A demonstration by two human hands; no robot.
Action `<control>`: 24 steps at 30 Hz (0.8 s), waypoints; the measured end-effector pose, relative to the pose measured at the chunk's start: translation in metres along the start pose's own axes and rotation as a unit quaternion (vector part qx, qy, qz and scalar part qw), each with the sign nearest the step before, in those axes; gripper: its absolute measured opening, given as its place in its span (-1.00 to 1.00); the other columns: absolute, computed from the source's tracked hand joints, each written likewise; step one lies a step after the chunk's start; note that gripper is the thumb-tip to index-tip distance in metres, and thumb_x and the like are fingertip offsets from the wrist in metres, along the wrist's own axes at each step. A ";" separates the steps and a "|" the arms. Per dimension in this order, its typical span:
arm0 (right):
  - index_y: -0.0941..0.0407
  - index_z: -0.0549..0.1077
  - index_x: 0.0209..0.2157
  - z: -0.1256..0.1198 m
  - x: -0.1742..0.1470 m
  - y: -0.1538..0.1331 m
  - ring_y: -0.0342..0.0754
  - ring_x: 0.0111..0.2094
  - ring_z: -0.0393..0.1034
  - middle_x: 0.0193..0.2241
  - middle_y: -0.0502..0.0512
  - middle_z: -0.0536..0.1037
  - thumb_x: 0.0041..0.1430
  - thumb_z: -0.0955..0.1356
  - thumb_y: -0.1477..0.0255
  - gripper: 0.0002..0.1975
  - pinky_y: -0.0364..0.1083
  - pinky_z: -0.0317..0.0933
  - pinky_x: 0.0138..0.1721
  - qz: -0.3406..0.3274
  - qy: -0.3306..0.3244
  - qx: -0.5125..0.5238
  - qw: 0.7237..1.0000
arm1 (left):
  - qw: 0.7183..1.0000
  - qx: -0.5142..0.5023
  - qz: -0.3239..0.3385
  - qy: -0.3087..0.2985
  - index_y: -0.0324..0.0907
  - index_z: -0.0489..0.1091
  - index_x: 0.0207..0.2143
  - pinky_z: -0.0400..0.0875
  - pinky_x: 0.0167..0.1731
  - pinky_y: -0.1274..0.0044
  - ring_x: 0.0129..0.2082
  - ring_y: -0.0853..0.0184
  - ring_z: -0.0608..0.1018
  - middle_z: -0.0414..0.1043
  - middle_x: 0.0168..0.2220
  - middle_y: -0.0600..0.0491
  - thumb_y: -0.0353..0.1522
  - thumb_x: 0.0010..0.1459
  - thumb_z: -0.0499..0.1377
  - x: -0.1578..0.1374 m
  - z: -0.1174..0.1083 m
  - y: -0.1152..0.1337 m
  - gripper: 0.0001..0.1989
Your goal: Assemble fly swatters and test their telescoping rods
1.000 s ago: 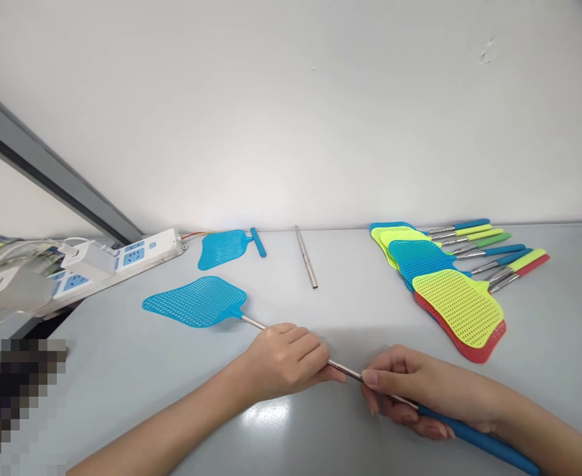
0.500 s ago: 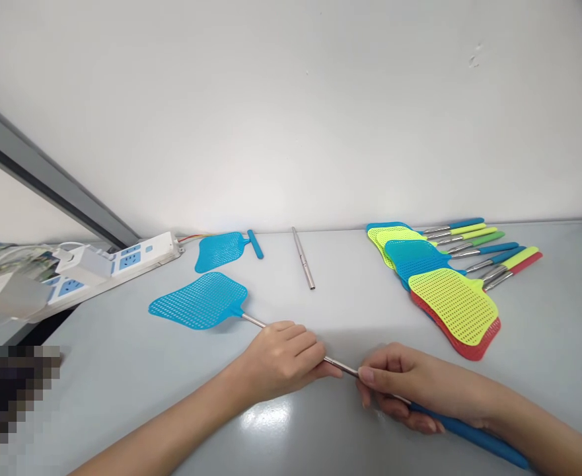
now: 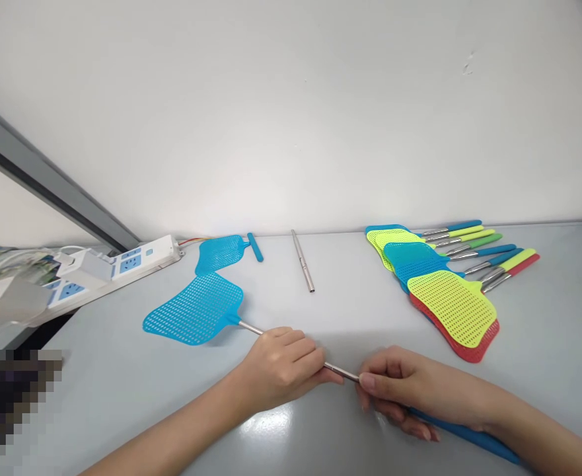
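A fly swatter [image 3: 196, 311] with a blue mesh head, a thin metal rod and a blue grip is held between my two hands above the grey table. My left hand [image 3: 285, 363] is wrapped round the rod near the head. Farther along the rod, my right hand [image 3: 404, 390] pinches it between thumb and fingers, and the blue grip [image 3: 473, 439] runs out under that wrist. A short length of bare rod shows between the hands. Behind them lie a loose metal rod [image 3: 303, 261], a blue mesh head [image 3: 220, 254] and a blue grip [image 3: 255, 246].
Several swatters with yellow, blue and red heads [image 3: 452, 307] overlap in a pile at the right. A white power strip [image 3: 146, 254] with plugged-in adapters [image 3: 85, 268] stands at the left. The white wall [image 3: 291, 119] rises behind the grey table [image 3: 122, 396].
The held swatter's head has tilted and shifted slightly left and down. Both hands keep their grip on the rod and have barely moved.
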State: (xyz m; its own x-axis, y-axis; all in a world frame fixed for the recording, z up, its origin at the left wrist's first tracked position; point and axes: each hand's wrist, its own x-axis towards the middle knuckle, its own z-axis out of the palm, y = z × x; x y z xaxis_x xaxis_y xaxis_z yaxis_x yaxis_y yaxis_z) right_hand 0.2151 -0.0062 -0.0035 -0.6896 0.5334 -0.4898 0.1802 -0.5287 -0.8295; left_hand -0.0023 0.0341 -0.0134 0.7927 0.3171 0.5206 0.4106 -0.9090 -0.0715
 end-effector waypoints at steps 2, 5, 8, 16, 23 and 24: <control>0.18 0.31 -0.43 0.000 0.000 0.000 -0.32 -0.78 0.07 -0.70 -0.13 0.17 0.12 0.20 0.25 -0.73 -0.34 -0.07 -0.82 0.001 0.002 -0.002 1.000 | 1.000 -0.005 -0.001 -0.003 -0.21 0.25 -0.64 0.03 -0.65 0.57 -0.66 0.47 0.16 0.11 -0.71 0.17 -0.24 0.06 0.09 -0.001 0.000 0.000 -0.71; 0.18 0.33 -0.42 0.003 0.001 0.001 -0.30 -0.78 0.08 -0.72 -0.14 0.18 0.11 0.21 0.25 -0.73 -0.32 -0.06 -0.81 0.005 0.010 0.008 1.000 | 1.000 -0.007 -0.005 -0.007 -0.21 0.24 -0.63 0.02 -0.64 0.56 -0.65 0.47 0.16 0.12 -0.70 0.17 -0.25 0.04 0.11 -0.002 0.001 -0.001 -0.72; 0.19 0.35 -0.42 0.006 0.003 0.001 -0.26 -0.74 0.16 -0.72 -0.10 0.23 0.10 0.21 0.21 -0.69 -0.27 0.05 -0.73 -0.014 0.036 0.010 0.999 | 1.000 -0.002 -0.002 0.002 -0.21 0.25 -0.62 0.00 -0.64 0.55 -0.64 0.46 0.15 0.12 -0.69 0.17 -0.25 0.03 0.12 -0.004 0.000 -0.001 -0.73; 0.14 0.43 -0.40 0.002 -0.013 -0.016 -0.11 -0.38 0.28 -0.46 0.06 0.41 0.14 0.22 0.31 -0.77 -0.12 0.15 -0.28 -0.249 0.215 0.070 0.942 | 0.998 0.021 -0.036 0.036 -0.20 0.29 -0.57 -0.02 -0.64 0.55 -0.65 0.46 0.13 0.12 -0.70 0.18 -0.28 0.01 0.15 -0.005 0.001 -0.002 -0.80; 0.24 0.38 -0.54 0.019 -0.018 -0.011 -0.10 -0.48 0.27 -0.55 0.10 0.34 0.08 0.26 0.36 -0.75 -0.10 0.11 -0.42 -0.194 -0.025 0.224 0.955 | 0.990 0.040 -0.127 0.042 -0.19 0.28 -0.58 0.02 -0.60 0.56 -0.64 0.47 0.15 0.14 -0.69 0.18 -0.30 0.02 0.14 -0.005 0.004 -0.003 -0.81; 0.25 0.36 -0.55 0.022 -0.014 -0.007 -0.10 -0.46 0.27 -0.55 0.11 0.34 0.07 0.27 0.36 -0.75 -0.10 0.10 -0.40 -0.173 -0.036 0.225 0.958 | 0.988 0.046 -0.139 0.050 -0.19 0.27 -0.59 0.01 -0.60 0.57 -0.65 0.47 0.15 0.13 -0.69 0.18 -0.30 0.02 0.15 -0.005 0.003 -0.003 -0.80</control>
State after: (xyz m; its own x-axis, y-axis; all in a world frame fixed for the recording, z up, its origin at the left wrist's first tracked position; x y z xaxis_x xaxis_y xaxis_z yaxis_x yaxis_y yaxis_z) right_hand 0.2083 -0.0245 0.0153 -0.7023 0.6904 -0.1734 -0.3779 -0.5681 -0.7311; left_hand -0.0059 0.0360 -0.0183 0.5971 0.5180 0.6124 0.6486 -0.7610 0.0113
